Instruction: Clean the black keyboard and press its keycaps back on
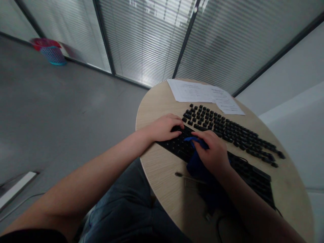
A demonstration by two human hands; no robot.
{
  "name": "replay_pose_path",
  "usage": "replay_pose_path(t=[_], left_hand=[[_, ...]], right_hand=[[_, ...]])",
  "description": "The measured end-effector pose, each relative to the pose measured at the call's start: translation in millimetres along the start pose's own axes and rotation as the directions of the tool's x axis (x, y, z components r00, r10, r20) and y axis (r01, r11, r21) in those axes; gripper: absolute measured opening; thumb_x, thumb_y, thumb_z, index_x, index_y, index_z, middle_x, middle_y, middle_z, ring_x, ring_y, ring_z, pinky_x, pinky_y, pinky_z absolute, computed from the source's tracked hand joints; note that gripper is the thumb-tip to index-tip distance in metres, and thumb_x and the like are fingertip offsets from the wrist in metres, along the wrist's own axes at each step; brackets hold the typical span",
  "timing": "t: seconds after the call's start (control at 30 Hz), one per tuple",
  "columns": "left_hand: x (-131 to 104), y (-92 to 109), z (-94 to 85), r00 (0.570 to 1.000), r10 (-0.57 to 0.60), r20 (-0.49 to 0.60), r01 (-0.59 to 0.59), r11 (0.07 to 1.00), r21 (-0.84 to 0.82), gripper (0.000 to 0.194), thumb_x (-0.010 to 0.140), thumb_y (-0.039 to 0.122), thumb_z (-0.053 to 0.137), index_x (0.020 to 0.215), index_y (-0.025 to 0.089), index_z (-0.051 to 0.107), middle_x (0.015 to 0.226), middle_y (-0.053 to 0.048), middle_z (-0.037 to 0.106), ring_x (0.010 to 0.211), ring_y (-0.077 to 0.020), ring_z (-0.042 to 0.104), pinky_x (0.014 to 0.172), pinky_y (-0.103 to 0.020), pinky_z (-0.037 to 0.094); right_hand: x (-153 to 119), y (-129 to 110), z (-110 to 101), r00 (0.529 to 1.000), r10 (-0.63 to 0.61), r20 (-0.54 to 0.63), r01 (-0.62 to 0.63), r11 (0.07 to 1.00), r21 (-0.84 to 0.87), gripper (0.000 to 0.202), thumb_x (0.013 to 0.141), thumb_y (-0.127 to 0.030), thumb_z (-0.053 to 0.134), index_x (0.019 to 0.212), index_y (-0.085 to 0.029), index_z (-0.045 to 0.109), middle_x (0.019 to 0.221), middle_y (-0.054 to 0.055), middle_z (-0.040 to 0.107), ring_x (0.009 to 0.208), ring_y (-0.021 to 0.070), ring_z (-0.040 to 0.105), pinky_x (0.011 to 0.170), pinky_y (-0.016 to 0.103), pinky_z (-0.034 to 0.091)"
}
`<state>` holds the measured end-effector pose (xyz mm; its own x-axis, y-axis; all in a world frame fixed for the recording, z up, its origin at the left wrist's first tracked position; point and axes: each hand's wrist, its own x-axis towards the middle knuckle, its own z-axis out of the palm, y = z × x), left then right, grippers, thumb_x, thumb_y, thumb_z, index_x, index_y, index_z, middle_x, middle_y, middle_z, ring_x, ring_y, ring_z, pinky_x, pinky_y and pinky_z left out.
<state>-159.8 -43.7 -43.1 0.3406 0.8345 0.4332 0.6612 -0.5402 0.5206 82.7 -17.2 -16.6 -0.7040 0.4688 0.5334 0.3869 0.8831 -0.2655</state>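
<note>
Round wooden table [162,162] at centre right of frame, black keyboard [253,177] lying diagonally, loose black keycaps [227,130] in rows behind it, left hand [164,127] flat on keyboard's upper end, fingers together, right hand [214,152] just beside it, fingers curled, pinching blue cloth [196,162] against the keyboard, papers [199,92] at the table's far edge.

A keyboard [253,175] lies on the table [162,165]. Behind the keyboard lie rows of loose keycaps [227,130], and behind those, papers [202,92]. The left hand [164,127] rests on the keyboard's left end; the right hand [212,152] presses a cloth [196,165] on it just beside.
</note>
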Motion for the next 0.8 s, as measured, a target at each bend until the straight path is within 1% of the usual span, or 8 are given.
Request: replay_pose_path(t=[0.13, 0.27, 0.33, 0.4, 0.47, 0.53, 0.63, 0.8], left_hand=[[0.4, 0.3, -1.3, 1.000, 0.012, 0.015, -0.012, 1.000, -0.005, 0.018, 0.088, 0.023, 0.062, 0.105, 0.020, 0.070, 0.113, -0.009, 0.072, 0.109, -0.0256, 0.065, 0.102, -0.047, 0.049], [1.0, 0.5, -2.8, 1.000, 0.013, 0.021, -0.013, 1.000, 0.014, 0.019, 0.090, 0.024, 0.061, 0.106, 0.018, 0.069, 0.115, -0.011, 0.071, 0.112, -0.0253, 0.064, 0.104, -0.048, 0.048], [1.4, 0.8, -3.5, 1.000, 0.008, 0.028, -0.008, 1.000, 0.025, 0.020, 0.090, 0.024, 0.061, 0.107, 0.019, 0.069, 0.116, -0.011, 0.071, 0.113, -0.0257, 0.063, 0.104, -0.049, 0.048], [1.8, 1.3, -4.1, 0.999, -0.001, 0.032, 0.000, 0.999, 0.034, 0.020, 0.090, 0.025, 0.061, 0.108, 0.020, 0.069, 0.118, -0.010, 0.070, 0.114, -0.0257, 0.063, 0.104, -0.050, 0.048], [2.1, 2.0, -4.4, 0.999, -0.010, 0.038, 0.008, 0.999, 0.041, 0.020, 0.090, 0.025, 0.060, 0.108, 0.020, 0.069, 0.119, -0.010, 0.070, 0.115, -0.0255, 0.063, 0.104, -0.050, 0.049], [2.3, 2.5, -4.7, 0.999, -0.012, 0.040, 0.010, 0.999, 0.044, 0.020, 0.091, 0.026, 0.060, 0.108, 0.020, 0.069, 0.119, -0.010, 0.070, 0.115, -0.0254, 0.063, 0.104, -0.050, 0.049], [2.2, 2.8, -5.0, 0.999, -0.007, 0.038, 0.006, 0.999, 0.046, 0.021, 0.091, 0.027, 0.060, 0.108, 0.019, 0.069, 0.119, -0.011, 0.070, 0.114, -0.0256, 0.063, 0.104, -0.049, 0.049], [1.8, 2.9, -5.0, 0.999, 0.008, 0.033, -0.010, 0.999, 0.039, 0.021, 0.091, 0.026, 0.060, 0.108, 0.017, 0.069, 0.119, -0.012, 0.070, 0.114, -0.0259, 0.064, 0.104, -0.049, 0.049]], right_hand=[[6.8, 5.6, -8.0, 0.996, 0.000, 0.090, 0.000, 1.000, 0.001, 0.015, 0.093, -0.018, 0.060, 0.099, -0.021, 0.074, 0.093, 0.007, 0.071, 0.087, 0.0224, 0.067, 0.082, 0.037, 0.054], [10.7, 6.8, -18.9, 0.990, -0.012, 0.138, 0.024, 0.996, -0.083, 0.011, 0.090, -0.015, 0.063, 0.093, -0.019, 0.073, 0.088, 0.007, 0.069, 0.086, 0.0221, 0.064, 0.080, 0.035, 0.050], [10.5, 5.2, -21.6, 0.985, -0.020, 0.173, 0.042, 0.991, -0.126, 0.010, 0.089, -0.014, 0.065, 0.093, -0.020, 0.072, 0.088, 0.006, 0.069, 0.087, 0.0219, 0.063, 0.079, 0.034, 0.047], [9.4, 2.9, -21.0, 0.969, -0.036, 0.243, 0.074, 0.986, -0.149, 0.010, 0.087, -0.014, 0.067, 0.094, -0.020, 0.072, 0.089, 0.005, 0.070, 0.085, 0.0212, 0.063, 0.076, 0.033, 0.045], [8.2, 1.1, -18.0, 0.948, -0.050, 0.314, 0.102, 0.983, -0.150, 0.011, 0.085, -0.015, 0.070, 0.094, -0.021, 0.074, 0.087, 0.004, 0.070, 0.082, 0.0199, 0.062, 0.073, 0.031, 0.043], [7.5, 0.8, -14.5, 0.932, -0.053, 0.360, 0.110, 0.984, -0.138, 0.011, 0.085, -0.016, 0.071, 0.093, -0.021, 0.076, 0.085, 0.004, 0.069, 0.079, 0.0187, 0.061, 0.070, 0.031, 0.041], [7.5, 2.6, -12.1, 0.920, -0.050, 0.390, 0.096, 0.990, -0.099, 0.013, 0.086, -0.017, 0.070, 0.094, -0.022, 0.079, 0.086, 0.004, 0.069, 0.077, 0.0178, 0.061, 0.069, 0.030, 0.042], [8.6, 5.3, -15.8, 0.899, -0.080, 0.430, 0.110, 0.993, -0.045, 0.014, 0.088, -0.020, 0.068, 0.096, -0.021, 0.079, 0.091, 0.006, 0.071, 0.080, 0.0191, 0.064, 0.073, 0.031, 0.046]])
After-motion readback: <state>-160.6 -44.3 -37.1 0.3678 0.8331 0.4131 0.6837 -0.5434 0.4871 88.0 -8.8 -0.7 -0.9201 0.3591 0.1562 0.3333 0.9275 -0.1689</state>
